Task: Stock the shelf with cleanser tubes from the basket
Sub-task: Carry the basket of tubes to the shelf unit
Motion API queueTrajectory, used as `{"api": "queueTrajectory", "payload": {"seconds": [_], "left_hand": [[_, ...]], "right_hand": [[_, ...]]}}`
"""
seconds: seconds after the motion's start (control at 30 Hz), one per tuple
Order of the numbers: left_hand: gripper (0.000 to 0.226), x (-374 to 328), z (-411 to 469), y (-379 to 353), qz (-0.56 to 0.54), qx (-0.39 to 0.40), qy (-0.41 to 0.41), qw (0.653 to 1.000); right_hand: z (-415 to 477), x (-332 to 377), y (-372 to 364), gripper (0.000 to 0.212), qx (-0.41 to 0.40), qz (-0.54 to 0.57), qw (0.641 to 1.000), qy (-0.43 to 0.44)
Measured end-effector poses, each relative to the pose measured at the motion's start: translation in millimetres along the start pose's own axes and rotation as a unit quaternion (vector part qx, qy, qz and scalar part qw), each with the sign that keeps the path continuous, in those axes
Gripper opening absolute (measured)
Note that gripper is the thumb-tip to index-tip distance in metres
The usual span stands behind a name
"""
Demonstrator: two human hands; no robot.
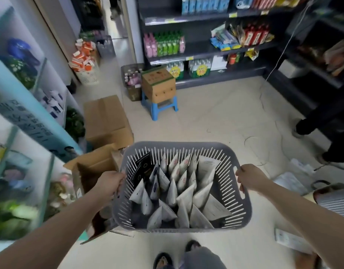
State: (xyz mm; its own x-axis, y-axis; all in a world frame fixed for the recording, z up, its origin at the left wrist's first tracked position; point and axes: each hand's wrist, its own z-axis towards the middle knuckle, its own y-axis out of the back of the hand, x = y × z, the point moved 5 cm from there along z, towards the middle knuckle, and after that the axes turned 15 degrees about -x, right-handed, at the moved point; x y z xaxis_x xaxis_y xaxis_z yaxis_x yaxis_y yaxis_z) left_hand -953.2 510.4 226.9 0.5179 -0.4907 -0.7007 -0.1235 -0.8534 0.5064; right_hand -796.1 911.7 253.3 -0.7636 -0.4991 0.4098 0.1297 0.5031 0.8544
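Observation:
A grey slatted plastic basket (233, 152) hangs in front of me above the floor, carried between both hands. My left hand (109, 184) grips its left rim. My right hand (248, 178) grips the handle slot on its right rim. Several white cleanser tubes (183, 199) stand upright inside, caps down, with a couple of dark tubes (143, 167) at the back left. A white and teal shelf unit (31, 113) runs along my left side, blurred, with goods on it.
Open cardboard boxes (107, 121) lie on the floor by the left shelf. A blue stool (157, 109) carries a carton ahead. Dark shelves (206, 47) with bottles line the back and right. Another person's legs (322, 131) stand at the right. Bags lie at lower right.

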Motion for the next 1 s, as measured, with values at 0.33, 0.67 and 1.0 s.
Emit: {"api": "queueTrajectory", "payload": {"seconds": [0.33,0.67,1.0], "left_hand": [[0.039,-127.9,93.7,-50.8,-0.039,0.034,-0.01,0.999],[0.031,-246.5,173.5,-97.6,-0.082,0.038,0.007,0.996],[0.028,-366.0,294.8,-138.4,-0.069,0.04,0.009,0.997]], "right_hand": [[143.4,63.8,46.3,0.029,0.014,0.041,0.999,0.009],[287.4,142.9,106.0,0.031,0.029,0.056,0.997,0.053],[438.2,234.4,117.4,0.031,0.031,0.06,0.997,0.045]]}}
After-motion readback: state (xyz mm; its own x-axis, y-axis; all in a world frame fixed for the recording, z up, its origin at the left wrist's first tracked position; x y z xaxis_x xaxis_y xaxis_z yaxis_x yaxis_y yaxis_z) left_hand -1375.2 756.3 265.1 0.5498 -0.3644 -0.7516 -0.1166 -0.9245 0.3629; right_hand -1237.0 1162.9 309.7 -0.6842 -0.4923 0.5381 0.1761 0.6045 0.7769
